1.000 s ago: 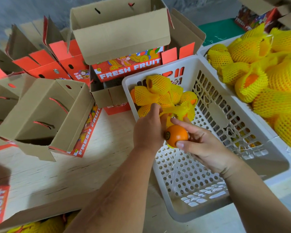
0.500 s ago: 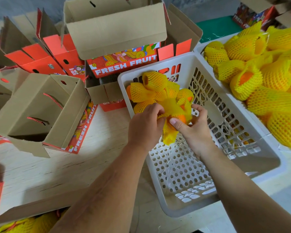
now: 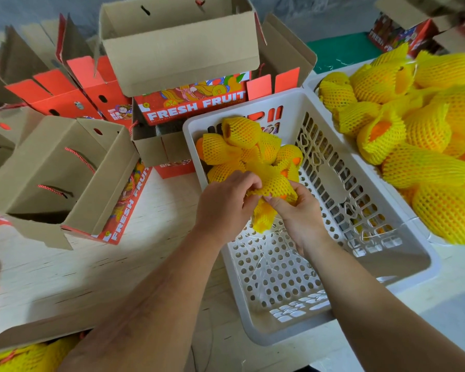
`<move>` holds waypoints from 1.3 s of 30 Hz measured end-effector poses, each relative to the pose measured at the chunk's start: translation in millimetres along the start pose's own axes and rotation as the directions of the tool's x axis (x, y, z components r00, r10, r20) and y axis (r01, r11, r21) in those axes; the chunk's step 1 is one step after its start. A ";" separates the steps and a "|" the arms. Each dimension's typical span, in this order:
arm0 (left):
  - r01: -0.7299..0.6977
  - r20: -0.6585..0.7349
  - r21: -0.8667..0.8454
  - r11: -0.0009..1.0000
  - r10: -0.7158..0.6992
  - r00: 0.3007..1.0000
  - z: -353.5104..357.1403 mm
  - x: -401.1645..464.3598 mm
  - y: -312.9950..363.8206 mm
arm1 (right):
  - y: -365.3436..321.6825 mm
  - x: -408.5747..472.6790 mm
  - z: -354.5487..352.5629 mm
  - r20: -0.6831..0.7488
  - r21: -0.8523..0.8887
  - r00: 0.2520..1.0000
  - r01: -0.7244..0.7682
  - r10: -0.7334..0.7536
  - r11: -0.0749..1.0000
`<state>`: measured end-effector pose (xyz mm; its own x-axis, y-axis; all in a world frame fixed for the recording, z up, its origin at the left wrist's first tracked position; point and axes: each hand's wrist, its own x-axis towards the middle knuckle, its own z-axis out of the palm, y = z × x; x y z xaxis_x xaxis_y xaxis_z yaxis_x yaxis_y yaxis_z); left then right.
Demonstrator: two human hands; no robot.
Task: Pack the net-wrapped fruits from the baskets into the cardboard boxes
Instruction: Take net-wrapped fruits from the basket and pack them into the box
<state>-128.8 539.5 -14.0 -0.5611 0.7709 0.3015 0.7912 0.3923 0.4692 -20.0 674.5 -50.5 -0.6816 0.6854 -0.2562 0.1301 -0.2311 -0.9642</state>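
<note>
Our left hand (image 3: pixel 226 202) and right hand (image 3: pixel 298 210) met over the white basket (image 3: pixel 387 253), both sets of fingers pinching one net-wrapped fruit (image 3: pixel 275 185) held just above the basket floor. A loose tail of yellow net (image 3: pixel 262 220) hung below the hands. Five or so wrapped fruits (image 3: pixel 239 146) lay heaped in the basket's far corner. A second basket (image 3: pixel 313 81) to the right was piled high with more. Open boxes (image 3: pixel 62 173) stood on the pale surface (image 3: pixel 91 269) to our left and ahead.
</note>
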 end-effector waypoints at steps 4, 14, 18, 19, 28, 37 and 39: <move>-0.069 0.055 -0.062 0.996 0.073 0.996 -5.5 -7.5 7.4 | -0.6 -2.3 0.1 -0.046 -0.104 0.998 0.028 -0.033 0.994; 0.326 0.212 -0.942 0.073 -0.625 0.751 -15.4 -18.8 83.9 | -18.0 -38.5 12.5 0.388 0.092 0.862 0.315 -0.325 0.945; 0.131 0.213 -0.977 -0.171 -0.689 0.692 -25.9 -33.2 81.9 | -24.8 -25.4 -2.6 0.545 -0.055 0.672 0.625 -0.501 0.779; 0.081 0.245 -0.965 -0.249 -0.749 0.616 -28.8 -34.9 79.2 | -25.9 -12.8 -6.2 0.472 -0.120 0.723 0.619 -0.504 0.776; -0.026 0.282 -0.936 -0.350 -0.795 0.537 -33.1 -64.5 87.6 | 43.0 68.5 0.6 0.380 -0.917 0.900 0.337 0.215 0.212; 0.067 0.279 -0.954 -0.294 -0.776 0.566 -40.5 -98.3 90.1 | 31.4 66.8 2.6 0.394 -0.844 0.896 0.264 0.204 0.467; 0.080 0.310 -0.943 -0.323 -0.768 0.561 -46.5 -102.5 87.5 | 1.8 57.7 4.9 0.463 -0.784 0.885 0.378 0.058 0.493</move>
<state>-13.4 471.5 34.8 -0.8465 0.2866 -0.4487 -0.5297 -0.5382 0.6555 -62.6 710.2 -66.7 -0.9287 0.2735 -0.2505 0.3709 0.6865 -0.6255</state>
